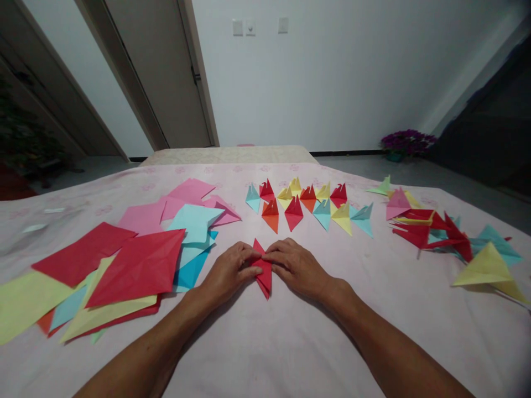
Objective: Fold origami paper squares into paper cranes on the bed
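A folded red paper piece (263, 272) lies on the pink cloth (265, 342) in front of me. My left hand (230, 271) presses on its left side, fingers curled and pinched onto the paper. From the other side my right hand (296, 265) does the same, its fingertips meeting the left hand's at the top of the fold. Only the paper's upper tip and lower point show between the hands.
Loose flat sheets, red (139, 268), pink (143, 216), blue (194, 221) and yellow (25, 301), are spread at the left. Several folded pieces (309, 205) stand in rows beyond my hands. More folded pieces (450, 237) lie scattered at the right. A door and potted flowers (406, 141) are behind.
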`<action>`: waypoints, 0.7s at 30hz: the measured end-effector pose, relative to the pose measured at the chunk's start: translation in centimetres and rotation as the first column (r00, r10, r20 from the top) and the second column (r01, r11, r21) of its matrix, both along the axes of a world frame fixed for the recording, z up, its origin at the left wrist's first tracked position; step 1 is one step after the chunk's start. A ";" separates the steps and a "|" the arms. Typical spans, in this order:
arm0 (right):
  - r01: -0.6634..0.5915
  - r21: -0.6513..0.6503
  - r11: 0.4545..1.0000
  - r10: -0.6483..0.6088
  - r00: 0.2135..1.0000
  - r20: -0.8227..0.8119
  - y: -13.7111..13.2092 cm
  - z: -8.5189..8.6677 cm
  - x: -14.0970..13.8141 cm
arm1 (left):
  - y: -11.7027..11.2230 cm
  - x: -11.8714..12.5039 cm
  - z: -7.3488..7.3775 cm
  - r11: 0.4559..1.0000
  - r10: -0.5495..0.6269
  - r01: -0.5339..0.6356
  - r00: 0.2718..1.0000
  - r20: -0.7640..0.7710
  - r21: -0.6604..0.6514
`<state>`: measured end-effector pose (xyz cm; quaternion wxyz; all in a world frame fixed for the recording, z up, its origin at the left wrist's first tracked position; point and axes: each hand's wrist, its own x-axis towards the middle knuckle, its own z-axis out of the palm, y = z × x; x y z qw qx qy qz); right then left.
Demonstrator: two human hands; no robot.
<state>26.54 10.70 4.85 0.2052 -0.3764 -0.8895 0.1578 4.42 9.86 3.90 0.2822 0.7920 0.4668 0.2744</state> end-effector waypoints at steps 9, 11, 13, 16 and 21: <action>0.110 -0.010 0.994 -0.110 0.993 -0.041 0.4 -0.6 -0.9 | 0.8 -0.5 -0.1 0.997 0.034 -0.027 0.994 0.103 -0.071; 0.174 -0.013 0.985 -0.175 0.983 -0.050 0.5 -0.8 -1.3 | 0.6 -0.1 -0.2 0.990 0.128 -0.122 0.988 0.090 -0.066; 0.244 -0.011 0.970 -0.244 0.969 -0.044 0.6 -1.0 -1.7 | 0.4 0.4 -0.3 0.980 0.195 -0.193 0.979 0.063 -0.040; 0.318 0.004 0.948 -0.318 0.948 -0.019 0.5 -1.0 -2.2 | 0.2 0.9 -0.5 0.964 0.265 -0.265 0.964 -0.001 0.021; 0.358 0.057 0.932 -0.358 0.934 0.004 0.3 -1.1 -2.6 | 0.0 1.1 -1.2 0.960 0.251 -0.243 0.967 -0.048 0.139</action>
